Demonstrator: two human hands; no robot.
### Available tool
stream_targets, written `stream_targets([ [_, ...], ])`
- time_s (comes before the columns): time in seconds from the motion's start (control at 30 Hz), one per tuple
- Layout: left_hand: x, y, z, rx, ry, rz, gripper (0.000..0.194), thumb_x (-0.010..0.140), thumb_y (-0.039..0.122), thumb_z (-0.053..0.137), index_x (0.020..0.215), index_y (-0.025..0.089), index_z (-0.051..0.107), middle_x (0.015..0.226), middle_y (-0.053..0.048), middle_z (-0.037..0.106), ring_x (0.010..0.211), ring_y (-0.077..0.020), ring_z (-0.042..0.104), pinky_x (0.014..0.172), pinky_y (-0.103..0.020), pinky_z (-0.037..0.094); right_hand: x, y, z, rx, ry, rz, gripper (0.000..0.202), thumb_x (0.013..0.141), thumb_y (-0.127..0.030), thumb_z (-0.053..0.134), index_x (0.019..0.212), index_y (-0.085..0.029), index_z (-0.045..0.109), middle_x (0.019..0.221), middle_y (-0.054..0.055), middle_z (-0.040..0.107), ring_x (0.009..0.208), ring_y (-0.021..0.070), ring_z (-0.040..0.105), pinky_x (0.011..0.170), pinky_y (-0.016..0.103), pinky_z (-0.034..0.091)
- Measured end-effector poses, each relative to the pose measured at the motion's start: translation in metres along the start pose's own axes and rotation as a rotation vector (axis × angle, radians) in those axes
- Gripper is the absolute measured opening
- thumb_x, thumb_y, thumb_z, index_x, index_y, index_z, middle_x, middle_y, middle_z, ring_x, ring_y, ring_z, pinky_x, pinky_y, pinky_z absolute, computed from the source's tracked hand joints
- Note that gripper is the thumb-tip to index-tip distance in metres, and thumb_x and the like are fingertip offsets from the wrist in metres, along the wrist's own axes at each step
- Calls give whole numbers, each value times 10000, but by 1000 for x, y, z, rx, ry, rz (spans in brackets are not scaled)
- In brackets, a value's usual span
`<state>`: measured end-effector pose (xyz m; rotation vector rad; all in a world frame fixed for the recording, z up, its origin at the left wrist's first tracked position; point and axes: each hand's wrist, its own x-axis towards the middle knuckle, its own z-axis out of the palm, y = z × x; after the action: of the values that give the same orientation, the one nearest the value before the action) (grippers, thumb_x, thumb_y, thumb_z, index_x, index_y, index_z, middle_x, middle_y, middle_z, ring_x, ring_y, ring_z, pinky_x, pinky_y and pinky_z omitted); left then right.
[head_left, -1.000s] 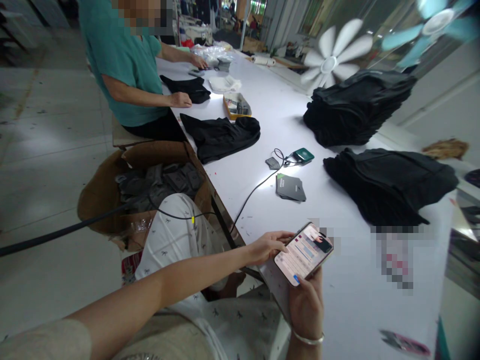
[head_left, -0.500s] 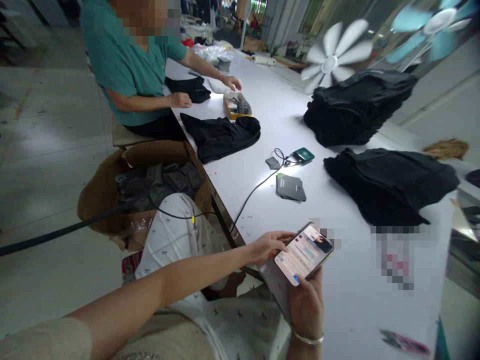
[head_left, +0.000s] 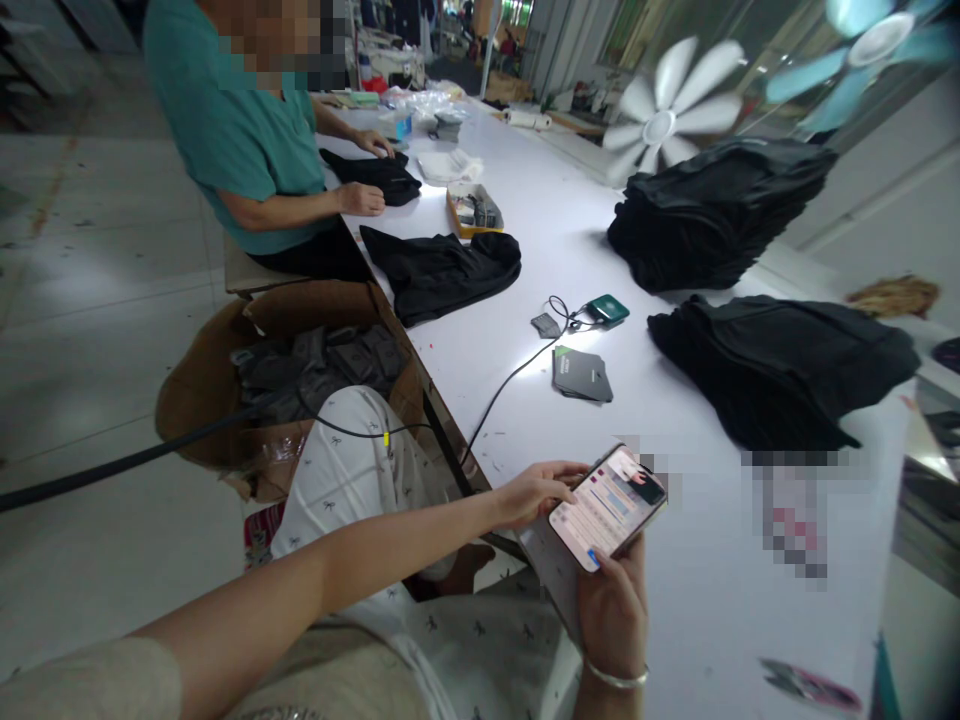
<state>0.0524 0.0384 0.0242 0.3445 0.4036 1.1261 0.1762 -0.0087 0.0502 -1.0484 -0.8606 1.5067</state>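
A smartphone (head_left: 607, 508) with a lit screen is held between my two hands, over the near edge of the white table (head_left: 697, 580). My left hand (head_left: 541, 494) grips its left side, thumb on the screen and fingers behind the phone. From the lower right, my right hand (head_left: 616, 600) supports the phone, its thumb at the bottom edge of the screen and its other fingers mostly hidden. Beyond the phone lie dark printed cards (head_left: 582, 375), a small grey piece (head_left: 545, 325) and a dark green device (head_left: 607, 309) with a black cable (head_left: 501, 388).
Stacks of black fabric (head_left: 787, 365) stand on the right, with fans (head_left: 660, 125) behind. Clippers (head_left: 811, 686) lie near right. A co-worker (head_left: 247, 150) sits at the left edge near black cloth (head_left: 450, 270) and a small box (head_left: 474, 210). A cardboard box (head_left: 199, 400) stands below.
The co-worker's far hand has drawn back from the small box to the black cloth, and their body leans slightly left. My hands and the phone stay nearly still.
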Motion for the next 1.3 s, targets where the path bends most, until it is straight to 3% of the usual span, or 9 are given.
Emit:
stream_targets([
  [0.3,-1,1,0,0,-10,5,530,525,6,580,1039,133,587,1024,-80,599,862,-159,566,742,-258,410,0,-1,2,21,9,3,555,753,-183,488,1280,-299,354,1304,27,424,1185,215,385,1040,497,136],
  [0.7,-3,2,-1,102,-117,10,659,486,0,675,1106,184,548,1102,-70,566,972,-193,534,794,-290,402,2,2,-1,17,67,-2,472,782,-237,472,1245,-303,401,1271,20,459,1134,193,441,1006,445,261],
  [0.83,-5,4,0,140,-194,5,706,510,3,671,1168,195,503,1176,-79,523,1075,-209,476,857,-301,371,3,3,-2,21,63,-11,489,783,-235,475,1258,-300,382,1275,34,454,1138,207,440,1013,479,229],
  [1.0,-5,2,-1,169,-179,45,681,541,17,671,1174,198,498,1192,-85,506,1105,-217,454,864,-302,369,1,4,-2,63,50,-36,529,757,-203,492,1268,-275,372,1286,50,439,1165,228,411,1028,523,132],
  [1.3,-5,0,-2,163,-158,41,655,566,42,672,1178,193,495,1171,-96,518,1066,-211,485,842,-300,387,0,6,-4,23,43,-52,587,736,-197,516,1289,-276,336,1298,62,427,1177,244,399,1018,527,176],
])
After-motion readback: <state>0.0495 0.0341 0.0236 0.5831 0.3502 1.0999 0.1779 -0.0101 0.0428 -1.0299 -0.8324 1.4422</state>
